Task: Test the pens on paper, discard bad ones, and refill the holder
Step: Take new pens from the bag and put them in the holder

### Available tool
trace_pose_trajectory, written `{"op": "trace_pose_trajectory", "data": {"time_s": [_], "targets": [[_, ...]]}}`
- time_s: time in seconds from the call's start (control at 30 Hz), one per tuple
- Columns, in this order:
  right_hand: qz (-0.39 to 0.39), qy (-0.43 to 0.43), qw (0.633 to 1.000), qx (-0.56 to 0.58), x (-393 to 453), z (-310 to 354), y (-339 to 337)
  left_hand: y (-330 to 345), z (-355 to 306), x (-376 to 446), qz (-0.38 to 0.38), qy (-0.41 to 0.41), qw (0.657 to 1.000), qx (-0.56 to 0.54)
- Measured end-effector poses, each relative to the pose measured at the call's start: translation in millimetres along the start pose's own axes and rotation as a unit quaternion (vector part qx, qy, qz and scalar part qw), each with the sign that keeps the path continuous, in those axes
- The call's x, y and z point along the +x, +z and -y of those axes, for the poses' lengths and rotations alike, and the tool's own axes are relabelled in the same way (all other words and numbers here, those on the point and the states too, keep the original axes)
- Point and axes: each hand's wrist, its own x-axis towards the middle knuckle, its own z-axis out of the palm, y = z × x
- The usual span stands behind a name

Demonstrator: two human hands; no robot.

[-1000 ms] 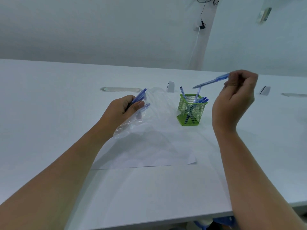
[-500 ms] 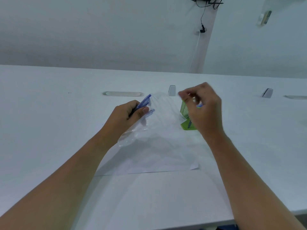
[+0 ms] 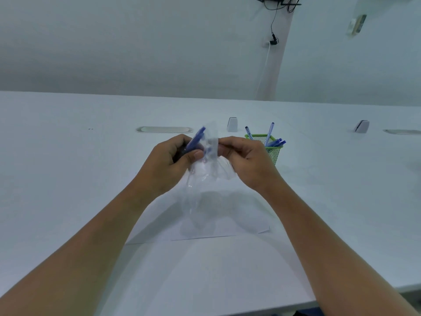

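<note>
My left hand (image 3: 169, 161) grips blue pens (image 3: 196, 139) together with the left side of a clear plastic bag (image 3: 208, 169). On the bag's right side, my right hand (image 3: 245, 159) pinches the plastic. The bag hangs above a white sheet of paper (image 3: 227, 224) that lies on the table. A green mesh pen holder (image 3: 272, 149) stands just behind my right hand, with several blue pens (image 3: 270, 131) sticking out of it.
The white table (image 3: 68, 179) stretches wide on both sides. At the back lie a grey cable grommet (image 3: 164, 129) and two small white wedge-shaped stands (image 3: 232, 124) (image 3: 361, 126). The table's front edge runs at lower right.
My right hand held a blue pen up at the right, then came left past the holder to the bag; that pen is no longer in it. Left hand stayed on pens and bag.
</note>
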Motion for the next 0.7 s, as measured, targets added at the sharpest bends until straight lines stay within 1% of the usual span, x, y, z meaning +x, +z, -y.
{"op": "trace_pose_trajectory", "data": {"time_s": [0.07,0.13,0.2,0.27,0.3,0.37,0.43,0.57,0.63,0.7], "targets": [[-0.004,0.025,0.997,0.069,1,3,1,1,1,-1,0.018,0.008,1.0,-0.018],[0.016,0.058,0.992,0.107,1,3,-2,2,2,0,0.019,0.016,1.0,-0.017],[0.036,0.063,0.995,0.065,1,0,-3,2,4,0,0.012,0.023,1.0,-0.011],[0.051,0.061,0.997,0.003,1,-3,-1,1,6,0,0.02,0.02,1.0,-0.004],[0.051,0.059,0.997,-0.008,1,-5,1,1,7,0,0.027,0.018,0.999,-0.002],[0.046,0.056,0.997,0.009,1,-7,3,3,7,-1,0.034,0.018,0.999,0.0],[0.041,0.058,0.997,0.037,1,-8,4,4,5,-1,0.023,0.019,1.0,-0.009],[-0.014,0.057,0.998,0.023,2,-8,7,5,0,2,-0.003,0.008,1.0,-0.029],[-0.059,0.057,0.995,0.06,2,-1,5,4,3,4,-0.008,-0.009,0.999,-0.045],[-0.122,0.063,0.986,0.099,4,7,-3,2,5,5,-0.013,-0.02,0.998,-0.053]]}}
